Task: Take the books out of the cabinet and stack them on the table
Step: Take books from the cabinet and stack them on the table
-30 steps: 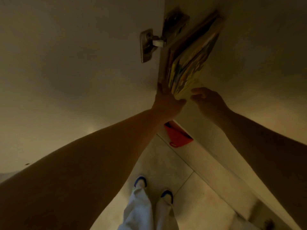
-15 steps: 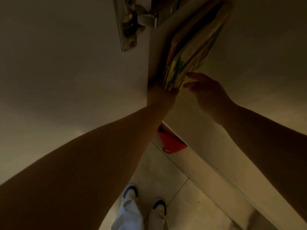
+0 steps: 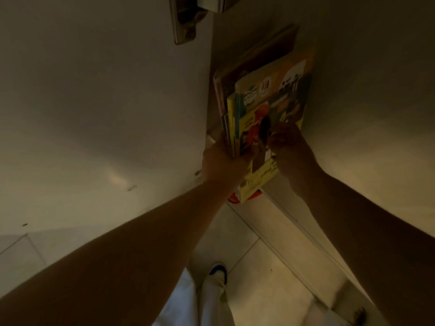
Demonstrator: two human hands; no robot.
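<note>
A dim, yellow-tinted view looks up into a cabinet (image 3: 353,90) and down to the floor at once. In the upper right of centre, a small bundle of thin books (image 3: 266,107) stands on edge inside the cabinet, against its left wall. The front book has a yellow cover with bright cartoon art in red, green and white; behind it sit yellow and green spines and a larger brown hardcover. The bundle's lower end sticks out past the cabinet's edge.

Both bare forearms reach up from the bottom corners of the frame. The left hand (image 3: 221,163) wraps the bundle's lower left edge, fingers curled around the spines. The right hand (image 3: 288,147) presses against the front cover; its fingers seem to pinch the cover, though shadow hides them.

Printing on the covers is too blurred to read.

A metal hinge (image 3: 186,22) sits at the top centre.
</note>
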